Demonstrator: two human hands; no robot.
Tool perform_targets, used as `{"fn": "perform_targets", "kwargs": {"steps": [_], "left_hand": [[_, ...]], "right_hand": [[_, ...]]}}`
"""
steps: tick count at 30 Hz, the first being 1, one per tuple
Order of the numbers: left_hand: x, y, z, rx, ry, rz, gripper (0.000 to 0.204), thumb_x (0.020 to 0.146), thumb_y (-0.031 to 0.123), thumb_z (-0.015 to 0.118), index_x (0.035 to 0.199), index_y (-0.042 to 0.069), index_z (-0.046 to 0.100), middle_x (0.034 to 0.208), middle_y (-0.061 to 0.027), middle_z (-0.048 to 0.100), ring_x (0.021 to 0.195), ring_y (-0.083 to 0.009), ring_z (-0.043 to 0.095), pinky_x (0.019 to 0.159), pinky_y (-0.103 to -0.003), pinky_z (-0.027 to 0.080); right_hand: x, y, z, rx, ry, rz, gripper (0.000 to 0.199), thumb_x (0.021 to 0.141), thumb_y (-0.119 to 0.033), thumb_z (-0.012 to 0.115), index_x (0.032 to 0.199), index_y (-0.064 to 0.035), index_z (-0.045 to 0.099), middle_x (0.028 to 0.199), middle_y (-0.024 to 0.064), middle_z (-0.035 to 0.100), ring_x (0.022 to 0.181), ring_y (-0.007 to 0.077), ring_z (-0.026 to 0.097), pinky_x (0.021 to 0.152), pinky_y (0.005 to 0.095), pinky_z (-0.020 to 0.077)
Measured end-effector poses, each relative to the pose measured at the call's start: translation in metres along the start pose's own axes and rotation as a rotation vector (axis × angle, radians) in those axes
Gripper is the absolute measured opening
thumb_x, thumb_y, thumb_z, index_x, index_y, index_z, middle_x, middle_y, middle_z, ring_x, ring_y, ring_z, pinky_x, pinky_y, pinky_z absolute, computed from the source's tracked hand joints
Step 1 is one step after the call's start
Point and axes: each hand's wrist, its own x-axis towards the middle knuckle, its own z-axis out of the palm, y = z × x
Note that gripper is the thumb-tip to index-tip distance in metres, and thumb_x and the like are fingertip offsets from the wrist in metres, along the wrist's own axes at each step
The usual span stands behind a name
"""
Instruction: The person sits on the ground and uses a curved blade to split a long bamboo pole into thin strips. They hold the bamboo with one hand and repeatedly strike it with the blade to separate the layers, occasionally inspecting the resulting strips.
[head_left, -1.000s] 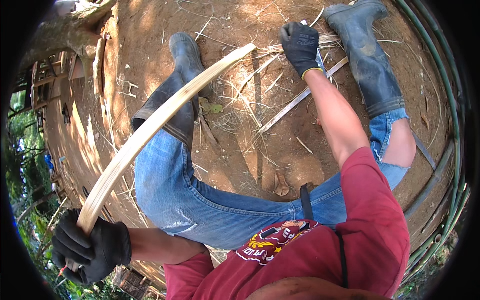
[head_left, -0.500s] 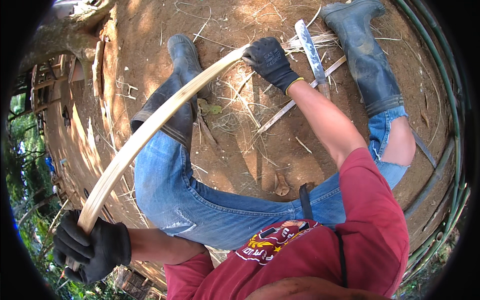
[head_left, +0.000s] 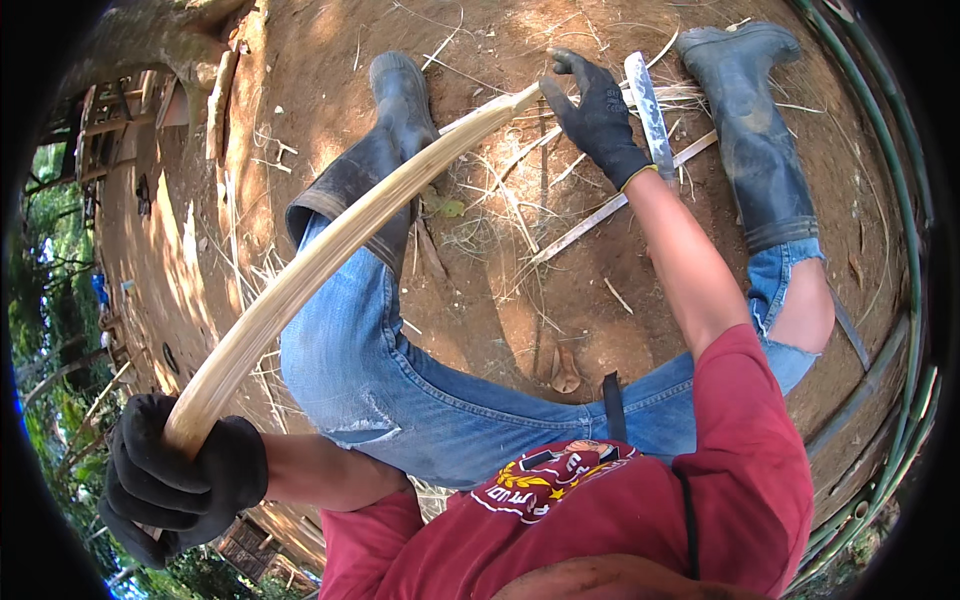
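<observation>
A long pale bamboo strip curves from the lower left up to the top middle. Its near end is wrapped in the closed fingers of my left hand, which wears a black glove. My right hand, in a black glove too, has its fingers apart by the strip's far tip; the thumb is at or very near that tip. Just right of my right hand lies a machete on the ground, its handle mostly hidden by my forearm. Thin pale shavings lie around the blade.
My legs in jeans and dark rubber boots spread out on either side. A flat slat crosses the dirt ground between them. Green bamboo poles line the right edge. At the upper left are a thick trunk and a wooden frame.
My right hand has loosened from a closed grip on the strip's far end, and its fingers have spread. My left hand still grips the near end, with the strip turned slightly.
</observation>
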Motion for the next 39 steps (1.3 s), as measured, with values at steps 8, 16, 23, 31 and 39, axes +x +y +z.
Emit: {"fn": "perform_targets", "kwargs": {"steps": [8,16,23,31,39], "left_hand": [[-0.003,-0.001,0.014,0.018,0.056,0.070,0.035,0.084,0.029,0.058,0.050,0.023,0.055,0.038,0.0099,0.038,0.029,-0.0039,0.032,0.036,-0.017,0.028],[-0.012,0.012,-0.001,0.376,0.174,0.159,0.032,0.094,0.031,0.046,0.105,0.016,0.072,0.119,-0.0114,0.066,0.124,-0.0417,0.052,0.117,-0.057,0.022],[0.001,0.011,-0.004,0.246,0.149,0.145,0.046,0.096,0.037,0.039,0.127,0.014,0.063,0.130,-0.0158,0.061,0.130,-0.0413,0.048,0.116,-0.058,0.025],[0.009,0.008,0.008,0.430,0.244,0.165,0.048,0.096,0.038,0.041,0.131,0.008,0.055,0.131,-0.0236,0.056,0.125,-0.0379,0.051,0.109,-0.053,0.036],[0.010,0.002,0.045,0.876,0.249,0.081,0.068,0.093,0.045,0.041,0.149,0.008,0.034,0.147,-0.0256,0.036,0.138,-0.0380,0.032,0.117,-0.053,0.018]], "right_hand": [[-0.043,-0.185,0.005,0.322,-0.027,-0.263,0.048,0.101,-0.039,0.042,0.133,-0.0047,0.052,0.134,0.0171,0.052,0.127,0.0353,0.046,0.113,0.0494,0.0283],[-0.065,-0.320,-0.036,0.688,-0.091,-0.558,0.066,0.097,-0.061,0.037,0.144,-0.0146,0.042,0.144,0.0176,0.041,0.136,0.0387,0.036,0.114,0.0566,0.0251],[-0.037,-0.054,0.070,0.105,0.054,-0.088,0.036,0.104,-0.021,0.036,0.133,-0.0062,0.054,0.135,0.0171,0.054,0.131,0.0321,0.046,0.115,0.0426,0.0315],[-0.028,-0.274,0.011,0.405,0.136,-0.411,0.039,0.092,-0.029,0.058,0.124,-0.0065,0.053,0.103,0.0104,0.057,0.102,0.0269,0.052,0.100,0.0463,0.0356],[-0.022,-0.367,-0.046,0.346,0.198,-0.648,0.050,0.089,-0.049,0.055,0.125,-0.0150,0.054,0.090,0.0030,0.054,0.077,0.0216,0.055,0.067,0.0394,0.0444]]}}
